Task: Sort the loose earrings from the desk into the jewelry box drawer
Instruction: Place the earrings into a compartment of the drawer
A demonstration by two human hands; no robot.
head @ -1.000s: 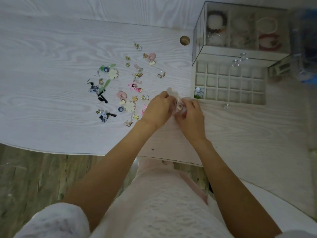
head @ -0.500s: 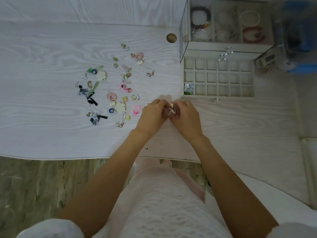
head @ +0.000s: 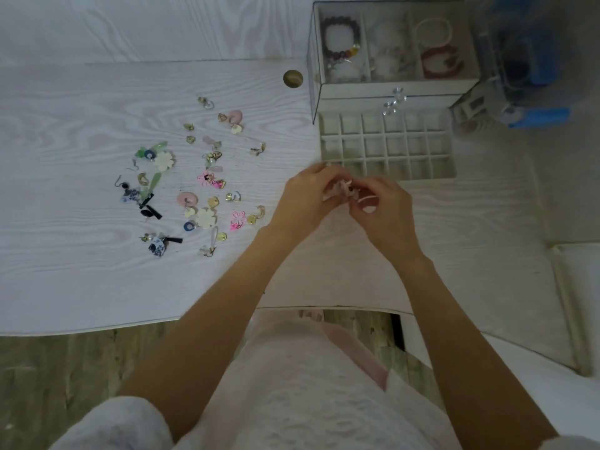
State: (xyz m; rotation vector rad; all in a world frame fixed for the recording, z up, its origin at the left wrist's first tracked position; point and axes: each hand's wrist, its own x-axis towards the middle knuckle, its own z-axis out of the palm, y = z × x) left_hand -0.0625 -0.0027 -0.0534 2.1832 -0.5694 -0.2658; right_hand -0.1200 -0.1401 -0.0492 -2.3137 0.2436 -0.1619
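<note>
While our left hand [head: 305, 203] and right hand [head: 384, 206] pinch a pink earring [head: 343, 189] at centre frame, loose earrings [head: 194, 180] lie left and the drawer [head: 386, 146] sits above.

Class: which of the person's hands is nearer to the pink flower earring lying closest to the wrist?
Left. The left hand is just right of the pink flower earring; the right hand lies farther right, beyond the left.
</note>
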